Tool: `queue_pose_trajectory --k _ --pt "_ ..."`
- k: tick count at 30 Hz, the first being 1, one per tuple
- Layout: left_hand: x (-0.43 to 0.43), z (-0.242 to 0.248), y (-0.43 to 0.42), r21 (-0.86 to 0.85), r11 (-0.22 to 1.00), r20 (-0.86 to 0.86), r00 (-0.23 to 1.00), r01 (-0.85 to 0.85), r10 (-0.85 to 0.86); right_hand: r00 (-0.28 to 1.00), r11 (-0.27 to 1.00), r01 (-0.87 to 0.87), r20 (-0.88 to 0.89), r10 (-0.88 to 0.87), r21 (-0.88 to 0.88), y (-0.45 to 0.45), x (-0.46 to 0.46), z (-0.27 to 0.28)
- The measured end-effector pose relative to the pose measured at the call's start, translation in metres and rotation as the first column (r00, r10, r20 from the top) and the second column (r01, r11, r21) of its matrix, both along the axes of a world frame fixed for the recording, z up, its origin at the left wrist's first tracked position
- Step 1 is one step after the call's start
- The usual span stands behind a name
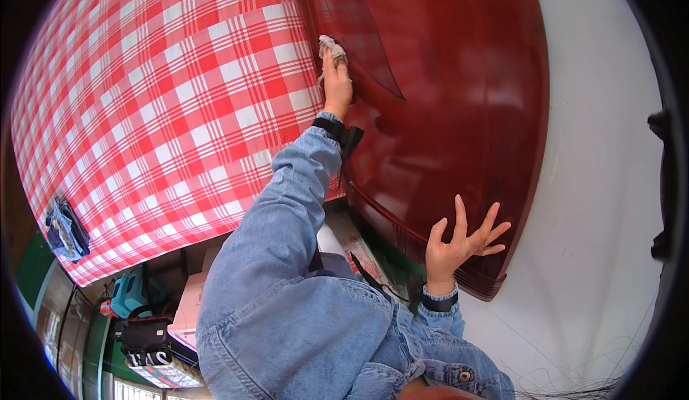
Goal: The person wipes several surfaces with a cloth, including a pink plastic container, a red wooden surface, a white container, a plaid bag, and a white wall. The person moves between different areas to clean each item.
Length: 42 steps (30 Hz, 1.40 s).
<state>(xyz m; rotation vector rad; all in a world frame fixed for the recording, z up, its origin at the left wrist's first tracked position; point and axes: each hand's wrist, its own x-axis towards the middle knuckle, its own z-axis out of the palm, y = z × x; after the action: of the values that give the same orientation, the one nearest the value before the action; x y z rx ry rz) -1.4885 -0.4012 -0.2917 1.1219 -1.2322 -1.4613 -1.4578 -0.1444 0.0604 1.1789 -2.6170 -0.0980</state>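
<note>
My left hand presses a crumpled whitish cloth against the inner lower edge of a glossy dark red wooden headboard, where it meets the bed's red-and-white checked sheet. The fingers lie over the cloth, and a black band is around the wrist. My right hand is empty, its fingers spread, over or near the lower right part of the headboard. Whether it touches the wood cannot be told. Both arms are in light blue denim sleeves.
A white wall stands right behind the headboard. Folded dark blue clothing lies at the bed's far left corner. Beside the bed, at the lower left, are a teal plastic case, a black bag and a pink box-like piece.
</note>
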Motion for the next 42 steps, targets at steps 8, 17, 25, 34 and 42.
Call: queue_pose_trajectory --k 8,17,25,34,42 --pt "0.004 0.164 0.042 -0.232 0.972 -0.008 0.999 0.047 -0.050 0.999 0.999 -0.010 0.044 0.012 -0.047 -0.003 0.002 0.002" --pt "0.023 0.264 0.145 -0.387 0.883 0.009 0.958 0.267 -0.286 0.972 0.983 -0.105 0.194 0.133 -0.149 0.009 0.003 0.018" --pt "0.057 0.261 0.234 -0.521 0.733 0.132 0.890 0.438 -0.437 0.939 0.950 -0.168 0.249 0.235 -0.261 0.056 0.016 0.029" --pt "0.057 0.194 0.187 -0.501 0.801 0.147 0.944 0.328 -0.294 0.969 0.969 -0.071 0.216 0.123 -0.235 0.106 0.040 0.028" --pt "0.051 0.121 0.134 -0.330 0.929 0.055 0.986 0.168 -0.159 0.989 0.979 -0.001 0.146 0.031 -0.205 0.135 0.048 0.022"
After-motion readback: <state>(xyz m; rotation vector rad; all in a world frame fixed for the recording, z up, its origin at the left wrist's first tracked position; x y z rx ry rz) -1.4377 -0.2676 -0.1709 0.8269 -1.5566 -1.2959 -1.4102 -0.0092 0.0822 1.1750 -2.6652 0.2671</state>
